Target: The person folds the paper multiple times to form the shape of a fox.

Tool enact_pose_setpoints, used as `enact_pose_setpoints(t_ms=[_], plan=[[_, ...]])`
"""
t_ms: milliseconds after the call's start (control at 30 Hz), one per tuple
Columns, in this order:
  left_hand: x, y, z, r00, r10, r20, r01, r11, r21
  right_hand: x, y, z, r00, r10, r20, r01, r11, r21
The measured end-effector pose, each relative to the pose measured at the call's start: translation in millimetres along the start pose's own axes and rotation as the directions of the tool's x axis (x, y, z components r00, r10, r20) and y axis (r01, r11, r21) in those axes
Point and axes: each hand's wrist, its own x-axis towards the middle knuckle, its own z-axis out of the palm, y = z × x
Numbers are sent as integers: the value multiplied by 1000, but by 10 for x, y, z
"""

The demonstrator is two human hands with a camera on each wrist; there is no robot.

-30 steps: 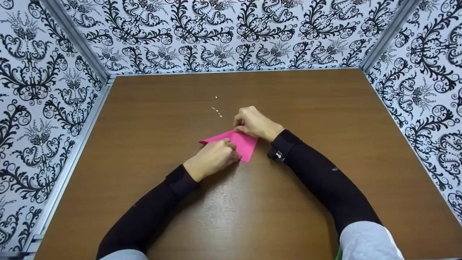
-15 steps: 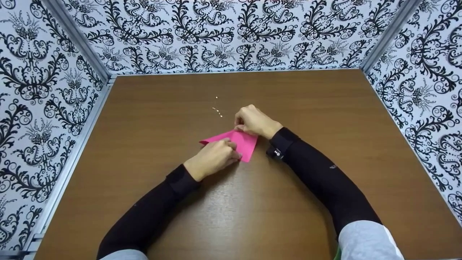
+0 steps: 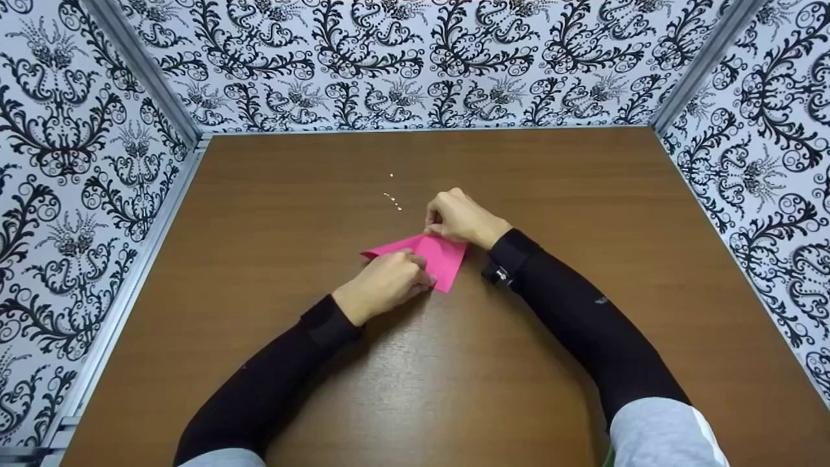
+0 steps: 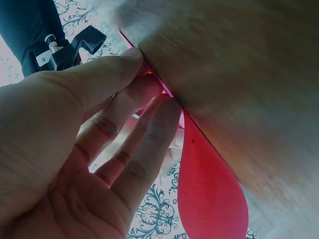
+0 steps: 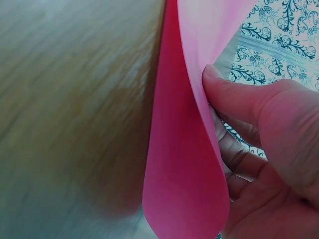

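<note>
A sheet of pink paper, bent over into a rounded, uncreased loop, lies on the wooden table between the two hands. The left hand covers its near left part. In the left wrist view the thumb and fingertips pinch the edge of the paper close to the tabletop. At the far edge is the right hand, its fingers curled. Seen from the right wrist, thumb and fingers grip the raised upper layer of the paper, while the lower layer lies along the table.
Several tiny white bits are scattered on the wooden table beyond the paper. Walls with a black and white scroll pattern enclose the back and both sides. Grey metal rails run along the corners.
</note>
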Motion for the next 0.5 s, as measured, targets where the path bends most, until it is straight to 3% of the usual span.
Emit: enact_pose_setpoints(t_ms=[500], plan=[[13,35,8,1000,-25,-5,25,1000,2,-48,79,-39,999,50,-3,-50,998,30]])
